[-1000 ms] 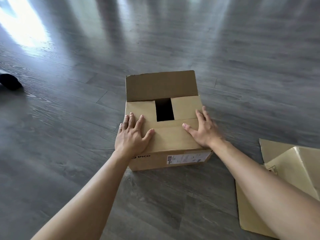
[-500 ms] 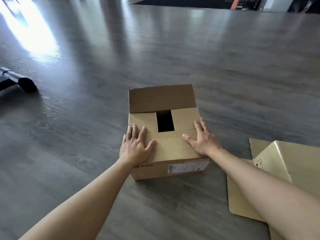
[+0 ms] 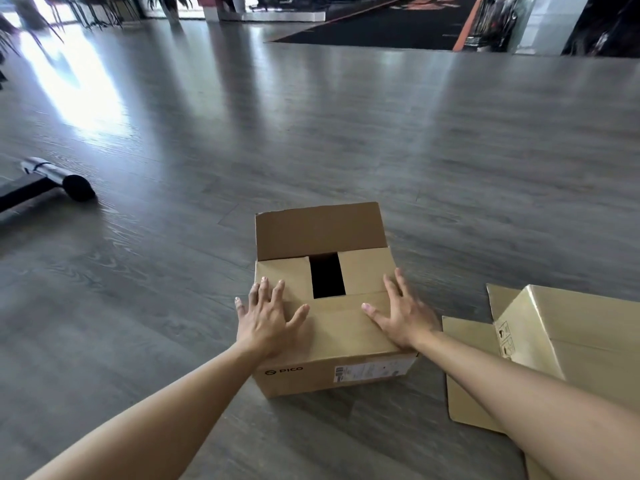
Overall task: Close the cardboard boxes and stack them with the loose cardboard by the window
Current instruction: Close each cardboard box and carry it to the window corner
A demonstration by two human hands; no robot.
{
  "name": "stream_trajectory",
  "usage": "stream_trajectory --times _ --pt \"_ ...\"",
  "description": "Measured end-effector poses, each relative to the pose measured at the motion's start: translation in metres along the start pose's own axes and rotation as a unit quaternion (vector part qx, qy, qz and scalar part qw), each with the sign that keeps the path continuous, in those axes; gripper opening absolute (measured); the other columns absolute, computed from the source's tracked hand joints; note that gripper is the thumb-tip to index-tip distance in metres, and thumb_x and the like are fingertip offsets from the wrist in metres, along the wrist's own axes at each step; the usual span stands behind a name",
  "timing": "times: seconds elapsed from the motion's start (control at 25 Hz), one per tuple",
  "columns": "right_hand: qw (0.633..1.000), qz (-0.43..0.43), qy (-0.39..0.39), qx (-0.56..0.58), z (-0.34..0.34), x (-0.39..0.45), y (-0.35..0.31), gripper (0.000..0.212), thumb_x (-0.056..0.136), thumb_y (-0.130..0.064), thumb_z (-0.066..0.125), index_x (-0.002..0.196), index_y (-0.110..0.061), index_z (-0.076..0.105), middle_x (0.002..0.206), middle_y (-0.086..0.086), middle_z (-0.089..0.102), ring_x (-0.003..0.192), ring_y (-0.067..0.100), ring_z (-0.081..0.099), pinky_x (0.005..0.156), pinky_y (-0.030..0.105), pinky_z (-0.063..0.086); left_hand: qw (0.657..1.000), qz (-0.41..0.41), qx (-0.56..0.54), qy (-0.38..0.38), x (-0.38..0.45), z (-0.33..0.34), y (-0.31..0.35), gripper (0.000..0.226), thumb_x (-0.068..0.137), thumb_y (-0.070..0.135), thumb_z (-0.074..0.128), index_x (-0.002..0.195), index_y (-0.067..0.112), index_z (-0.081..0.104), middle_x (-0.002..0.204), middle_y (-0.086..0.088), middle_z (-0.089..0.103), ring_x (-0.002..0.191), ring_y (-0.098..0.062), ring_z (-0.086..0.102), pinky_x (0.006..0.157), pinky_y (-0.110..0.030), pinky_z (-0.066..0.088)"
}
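A brown cardboard box (image 3: 341, 370) with a PICO mark and a white label stands on the grey floor in front of me. Its near flap and two side flaps are folded down, leaving a dark gap in the middle. The far flap (image 3: 320, 232) stands upright. My left hand (image 3: 268, 320) lies flat with spread fingers on the left side of the top. My right hand (image 3: 401, 313) presses flat on the right side. A second cardboard box (image 3: 575, 337) lies to the right on a loose flat cardboard sheet (image 3: 465, 337).
A black and silver cylindrical object (image 3: 57, 180) lies on the floor at the far left. A dark rug (image 3: 363, 38) and furniture stand at the back. Bright window light falls on the floor at the upper left, near plants.
The view has tilted up, showing more of the room beyond. Both hands stay flat on the folded flaps; the box has not visibly moved.
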State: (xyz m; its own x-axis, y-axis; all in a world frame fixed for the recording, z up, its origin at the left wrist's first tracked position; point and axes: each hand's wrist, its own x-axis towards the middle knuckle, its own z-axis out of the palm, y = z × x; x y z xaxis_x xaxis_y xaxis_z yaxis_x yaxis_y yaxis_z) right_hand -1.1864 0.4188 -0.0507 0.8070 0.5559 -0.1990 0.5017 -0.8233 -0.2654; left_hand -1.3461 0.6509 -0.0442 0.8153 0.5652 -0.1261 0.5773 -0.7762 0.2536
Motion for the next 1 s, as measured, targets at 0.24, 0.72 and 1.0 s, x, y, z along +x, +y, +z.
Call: stream_trajectory --times 0.24,0.72,1.0 --pt "0.999 -0.02 0.031 -0.007 0.005 -0.001 0.004 0.098 0.081 -0.088 0.014 0.159 -0.029 0.003 0.163 -0.007 -0.023 0.145 0.031 0.032 0.1 0.043 0.047 0.987 -0.096 -0.119 0.04 0.055 -0.033 -0.008 0.093 0.09 0.077 0.037 0.16 0.019 0.014 0.167 -0.012 0.012 0.154 -0.028 0.008 0.123 -0.052 0.009" --pt "0.999 -0.022 0.024 0.008 0.009 -0.001 0.006 0.096 0.082 -0.085 0.019 0.159 -0.028 0.009 0.164 -0.011 -0.021 0.148 0.025 0.027 0.111 0.042 0.035 0.891 -0.094 -0.427 0.122 0.114 -0.043 0.005 0.099 0.088 0.064 0.061 0.161 0.017 0.014 0.163 -0.012 0.025 0.151 -0.026 0.022 0.123 -0.043 0.02" --pt "0.993 -0.031 0.112 -0.002 0.006 -0.009 -0.001 0.094 0.087 -0.078 0.023 0.157 -0.02 -0.005 0.166 0.007 -0.01 0.144 0.038 0.027 0.11 0.052 0.039 0.911 -0.035 -0.349 0.216 0.085 -0.066 0.007 0.084 0.083 0.064 0.068 0.152 0.048 0.023 0.13 -0.006 0.043 0.111 -0.024 0.052 0.098 -0.041 0.045"
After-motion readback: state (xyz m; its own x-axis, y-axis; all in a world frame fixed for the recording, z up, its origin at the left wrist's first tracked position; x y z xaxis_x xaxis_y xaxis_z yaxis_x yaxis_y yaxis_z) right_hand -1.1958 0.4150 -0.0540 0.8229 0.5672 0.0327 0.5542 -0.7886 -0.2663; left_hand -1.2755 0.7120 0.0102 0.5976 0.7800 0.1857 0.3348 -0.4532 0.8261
